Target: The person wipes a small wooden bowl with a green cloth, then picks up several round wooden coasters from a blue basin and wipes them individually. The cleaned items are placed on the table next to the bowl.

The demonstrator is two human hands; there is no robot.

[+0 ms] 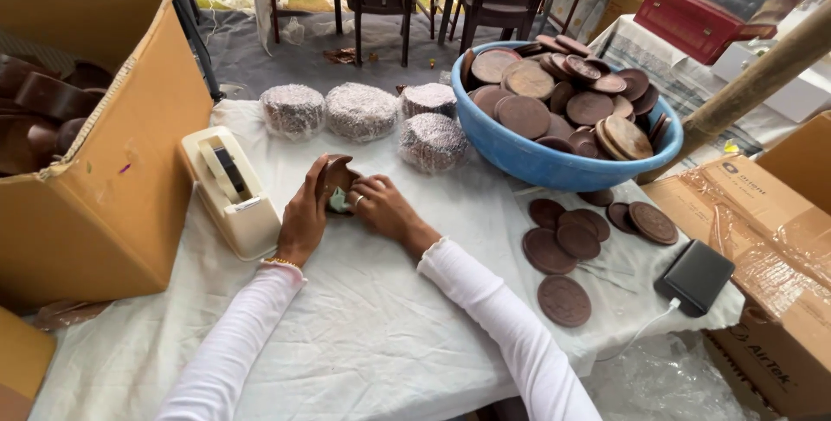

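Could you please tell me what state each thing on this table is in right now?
Left hand: gripping the brown discs.
Right hand: gripping the same stack.
Brown discs: held on edge between both hands.
Blue basin: heaped with discs.
Wrapped bundles: four, sealed in film.
Cardboard box: open, part-filled.
Tape dispenser: untouched.
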